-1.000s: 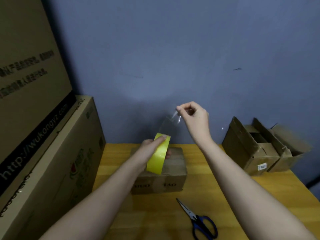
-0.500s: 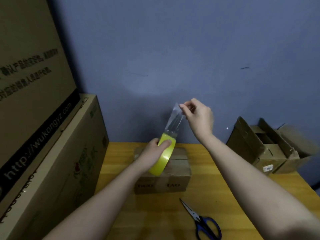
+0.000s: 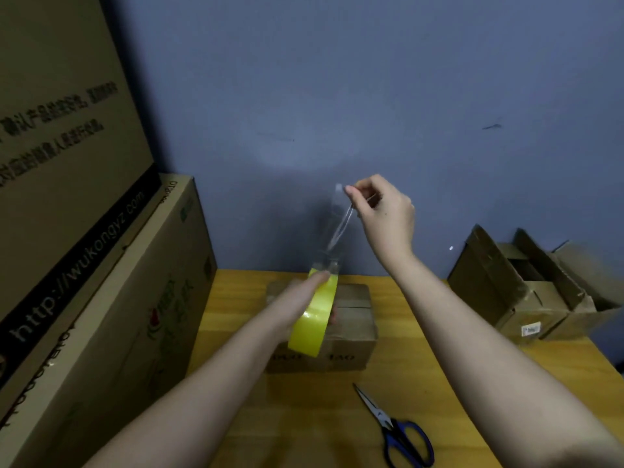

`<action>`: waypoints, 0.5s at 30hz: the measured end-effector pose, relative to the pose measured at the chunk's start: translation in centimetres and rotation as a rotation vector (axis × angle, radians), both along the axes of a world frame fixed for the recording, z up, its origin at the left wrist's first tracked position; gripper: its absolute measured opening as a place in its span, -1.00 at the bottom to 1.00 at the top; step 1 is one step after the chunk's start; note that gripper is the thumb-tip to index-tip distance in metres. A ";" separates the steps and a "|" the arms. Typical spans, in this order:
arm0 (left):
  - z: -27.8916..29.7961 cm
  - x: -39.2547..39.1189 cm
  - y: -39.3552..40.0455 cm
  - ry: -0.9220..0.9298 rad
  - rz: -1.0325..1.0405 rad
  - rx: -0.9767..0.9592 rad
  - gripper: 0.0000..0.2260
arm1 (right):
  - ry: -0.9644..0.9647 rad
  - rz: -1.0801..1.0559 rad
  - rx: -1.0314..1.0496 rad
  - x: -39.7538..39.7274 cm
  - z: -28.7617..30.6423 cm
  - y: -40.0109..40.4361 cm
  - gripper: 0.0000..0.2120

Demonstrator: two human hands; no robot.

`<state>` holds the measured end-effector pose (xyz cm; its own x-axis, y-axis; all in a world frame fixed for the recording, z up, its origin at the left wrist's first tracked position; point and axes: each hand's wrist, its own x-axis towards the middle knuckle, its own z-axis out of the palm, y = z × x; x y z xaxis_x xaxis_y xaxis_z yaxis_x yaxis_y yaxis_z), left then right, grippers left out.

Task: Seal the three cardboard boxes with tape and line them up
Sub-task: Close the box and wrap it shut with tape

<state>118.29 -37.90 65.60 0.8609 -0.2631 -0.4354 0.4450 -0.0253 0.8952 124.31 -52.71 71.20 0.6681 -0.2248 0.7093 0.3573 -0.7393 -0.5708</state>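
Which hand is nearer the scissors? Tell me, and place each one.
Left. The left hand grips the tape roll over the closed box, just beyond the scissors. The right hand pinches the tape end higher up, farther away.

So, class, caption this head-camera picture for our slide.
Left hand holds yellow tape roll over closed box; right hand pinches clear strip.

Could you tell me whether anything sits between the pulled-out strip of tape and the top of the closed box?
Only the yellow tape roll in the left hand hangs above the closed brown cardboard box.
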 end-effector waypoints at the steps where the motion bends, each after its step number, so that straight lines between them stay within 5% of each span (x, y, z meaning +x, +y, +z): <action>1: -0.3 -0.5 0.0 0.066 -0.006 -0.051 -0.68 | 0.099 0.012 0.004 1.0 -0.6 -0.2 -0.80; 8: -3.7 -3.1 -0.9 0.280 -0.039 -0.175 -0.73 | 0.635 0.280 -0.021 6.3 -8.9 -0.9 -0.87; 15: -5.2 -3.9 -0.9 0.216 0.023 -0.140 -0.68 | 0.814 0.368 -0.053 8.3 -15.1 -0.7 -0.78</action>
